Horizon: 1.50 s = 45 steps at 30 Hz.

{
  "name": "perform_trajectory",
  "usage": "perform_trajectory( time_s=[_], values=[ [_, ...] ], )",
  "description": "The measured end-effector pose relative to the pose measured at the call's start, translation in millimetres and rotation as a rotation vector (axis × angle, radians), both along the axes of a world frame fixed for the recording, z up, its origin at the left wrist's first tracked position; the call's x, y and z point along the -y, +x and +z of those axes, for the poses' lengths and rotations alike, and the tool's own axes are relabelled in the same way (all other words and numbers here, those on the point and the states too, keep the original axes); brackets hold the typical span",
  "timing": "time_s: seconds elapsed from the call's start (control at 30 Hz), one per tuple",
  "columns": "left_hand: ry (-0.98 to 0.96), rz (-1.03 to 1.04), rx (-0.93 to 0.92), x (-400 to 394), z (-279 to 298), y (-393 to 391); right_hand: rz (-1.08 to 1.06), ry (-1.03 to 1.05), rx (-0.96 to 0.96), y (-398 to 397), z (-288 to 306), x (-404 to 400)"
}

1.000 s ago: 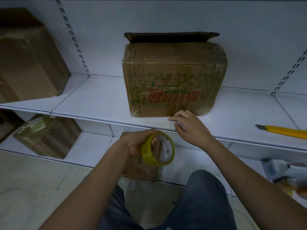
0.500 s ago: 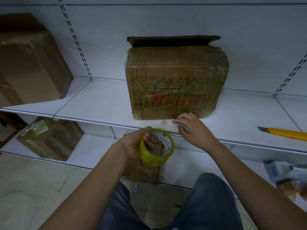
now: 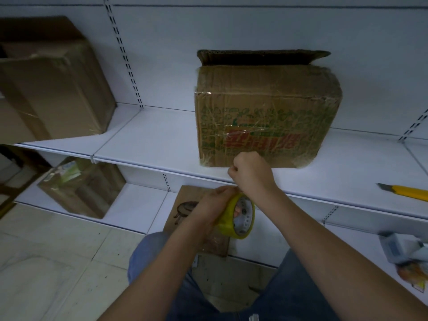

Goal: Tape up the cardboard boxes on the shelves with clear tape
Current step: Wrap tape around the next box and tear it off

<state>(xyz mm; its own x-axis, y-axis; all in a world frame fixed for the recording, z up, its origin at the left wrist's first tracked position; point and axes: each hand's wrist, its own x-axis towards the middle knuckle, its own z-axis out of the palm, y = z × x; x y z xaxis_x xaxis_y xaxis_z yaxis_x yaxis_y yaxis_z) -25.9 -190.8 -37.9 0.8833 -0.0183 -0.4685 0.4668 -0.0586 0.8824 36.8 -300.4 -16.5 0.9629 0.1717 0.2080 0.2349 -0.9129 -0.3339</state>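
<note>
We judged the step to be drawing out a length of tape; next we needed to carry the free end up to the printed brown cardboard box [image 3: 264, 117] with its rear flap raised, just above our grip on the white metal shelf [image 3: 150, 140]. We counted four cardboard boxes, two hands, one roll, one yellow utility knife [image 3: 405, 192] far right of the grip. Our left hand [image 3: 214, 208] was wrapped around the yellow-cored roll of clear tape [image 3: 238, 216]; our right hand [image 3: 251, 173], fingers curled, seemingly pinched the tape's end.
</note>
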Motion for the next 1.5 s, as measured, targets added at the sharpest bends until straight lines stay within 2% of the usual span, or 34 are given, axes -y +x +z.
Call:
perform_trajectory(
  time_s=[0.1, 0.2, 0.3, 0.43, 0.57, 0.7, 0.77, 0.83, 0.9, 0.97, 1.13, 1.27, 1.37, 1.5],
  values=[
    [-0.081, 0.096, 0.161, -9, 2, -9, 0.209, 0.19, 0.217, -12, 13, 1],
    [0.016, 0.118, 0.477, -19, 28, -18, 0.2, 0.402, 0.423, -19, 35, 15],
    [0.205, -0.093, 0.729, -21, 68, -22, 0.14, 0.533, 0.562, -30, 72, 31],
    [0.651, -0.267, 0.908, -14, 142, -14, 0.035, 0.592, 0.747, -31, 133, 57],
    [0.808, -0.158, 1.126, -1, 216, 20, -0.113, 0.585, 0.886, -7, 187, 97],
    [0.938, 0.018, 1.397, 22, 244, 89, -0.166, 0.701, 0.829, 40, 211, 127],
    [0.99, 0.064, 1.379, 35, 240, 133, -0.241, 0.7, 0.791, 67, 209, 133],
    [0.908, 0.082, 1.253, 45, 227, 166, -0.329, 0.706, 0.723, 89, 197, 137],
    [0.852, 0.02, 1.008, 49, 209, 188, -0.395, 0.719, 0.636, 107, 175, 143],
    [0.896, -0.089, 0.814, 50, 190, 192, -0.422, 0.747, 0.549, 117, 155, 148],
    [0.911, -0.145, 0.842, 47, 180, 186, -0.41, 0.86, 0.505, 117, 132, 152],
    [1.015, -0.093, 0.92, 42, 187, 197, -0.367, 1.038, 0.412, 106, 131, 147],
    [0.971, -0.069, 0.985, 52, 193, 213, -0.395, 1.082, 0.419, 102, 132, 143],
    [0.951, -0.086, 0.996, 58, 175, 212, -0.391, 1.358, 0.378, 92, 131, 145]
  ],
)
